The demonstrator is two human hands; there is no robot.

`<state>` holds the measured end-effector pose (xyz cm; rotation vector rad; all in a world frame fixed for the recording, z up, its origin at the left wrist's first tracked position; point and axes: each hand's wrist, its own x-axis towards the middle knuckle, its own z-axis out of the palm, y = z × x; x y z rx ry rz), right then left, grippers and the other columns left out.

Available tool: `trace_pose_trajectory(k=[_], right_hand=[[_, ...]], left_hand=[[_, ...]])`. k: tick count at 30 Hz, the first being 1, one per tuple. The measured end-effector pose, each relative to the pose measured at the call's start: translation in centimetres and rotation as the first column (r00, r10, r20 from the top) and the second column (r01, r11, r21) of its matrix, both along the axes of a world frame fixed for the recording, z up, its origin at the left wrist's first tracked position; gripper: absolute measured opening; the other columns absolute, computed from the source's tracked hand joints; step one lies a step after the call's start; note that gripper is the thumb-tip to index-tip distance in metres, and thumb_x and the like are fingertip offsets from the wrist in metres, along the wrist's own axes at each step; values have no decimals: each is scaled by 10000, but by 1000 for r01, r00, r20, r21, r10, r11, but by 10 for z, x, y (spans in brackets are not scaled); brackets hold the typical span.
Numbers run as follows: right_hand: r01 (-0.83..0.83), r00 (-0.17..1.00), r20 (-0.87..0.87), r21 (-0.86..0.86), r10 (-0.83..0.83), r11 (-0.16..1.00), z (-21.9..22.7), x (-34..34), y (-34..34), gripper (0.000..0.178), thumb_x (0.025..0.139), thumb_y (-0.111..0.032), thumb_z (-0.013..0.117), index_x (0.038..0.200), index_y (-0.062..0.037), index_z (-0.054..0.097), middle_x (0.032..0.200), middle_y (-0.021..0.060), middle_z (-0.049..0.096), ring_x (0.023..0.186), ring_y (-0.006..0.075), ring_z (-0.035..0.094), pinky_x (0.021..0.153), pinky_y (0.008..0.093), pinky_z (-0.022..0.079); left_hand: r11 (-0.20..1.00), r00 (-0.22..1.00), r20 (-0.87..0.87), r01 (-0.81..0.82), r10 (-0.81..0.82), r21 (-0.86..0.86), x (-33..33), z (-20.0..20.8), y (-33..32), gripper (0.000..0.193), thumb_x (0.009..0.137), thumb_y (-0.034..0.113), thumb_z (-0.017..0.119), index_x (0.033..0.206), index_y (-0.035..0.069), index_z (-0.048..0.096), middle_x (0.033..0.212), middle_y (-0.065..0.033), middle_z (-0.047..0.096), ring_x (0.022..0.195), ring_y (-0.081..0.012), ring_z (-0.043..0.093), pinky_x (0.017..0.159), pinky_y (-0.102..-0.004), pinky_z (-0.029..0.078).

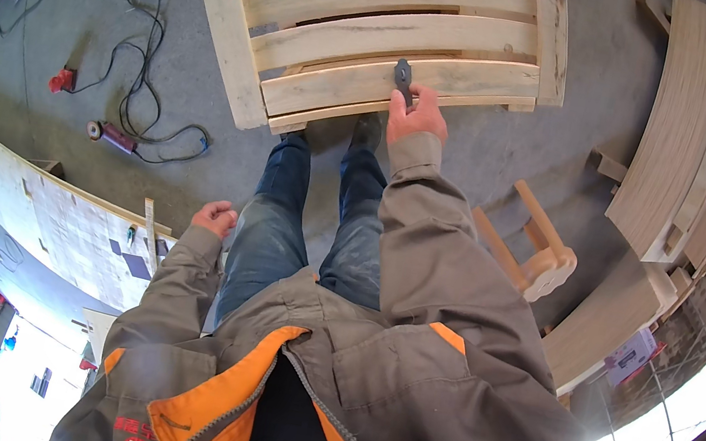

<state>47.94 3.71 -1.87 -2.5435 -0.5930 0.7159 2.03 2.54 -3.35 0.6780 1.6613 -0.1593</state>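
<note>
We see pale straw-coloured wood streaked with darker grain on the slatted frame (pixel 462 30), and dark grey on the small tool (pixel 403 78). Our jacket (pixel 485 329) is grey-brown with orange lining (pixel 204 393), our jeans (pixel 276 231) blue with whitish smudges, the floor (pixel 198 52) grey, one connector (pixel 62 80) red.

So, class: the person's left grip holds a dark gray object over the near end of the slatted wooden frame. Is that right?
Not quite: the head view shows the right grip holding the dark gray object, not the left. It is indeed over the near end of the slatted wooden frame.
</note>
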Motion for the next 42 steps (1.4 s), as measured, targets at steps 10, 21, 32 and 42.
trace_pose_trajectory(k=[10,21,32,42], right_hand=[[-62,997,-30,163,68,985,-14,8,3,289,865,-242,787,1095,-83,711,807,100,702,756,284,688,729,409,560],[12,998,-69,170,0,985,-2,48,-54,372,878,-156,789,1223,-58,689,888,86,685,787,215,660,757,369,559],[-155,974,-125,254,192,955,7,59,-53,452,867,-130,756,1308,-128,656,1133,147,648,1026,325,647,911,425,543],[-433,878,-126,199,461,879,11,47,-5,569,891,-91,699,1439,-137,555,1329,195,558,1199,393,594,1022,440,510]], left_hand=[[998,998,12,62,-62,-25,9,2,8,509,927,216,763,1369,22,602,1124,-82,704,910,-167,711,701,-285,553],[996,996,16,86,-87,34,39,-3,4,511,907,184,755,1348,-32,615,1065,-98,732,870,-155,692,709,-285,541],[977,979,23,200,-202,78,78,2,7,516,899,199,768,1342,-24,626,1079,-93,735,898,-152,698,728,-305,550],[984,986,-5,168,-168,64,106,23,5,511,898,197,774,1329,-40,636,1039,-100,740,841,-147,674,720,-296,542]])
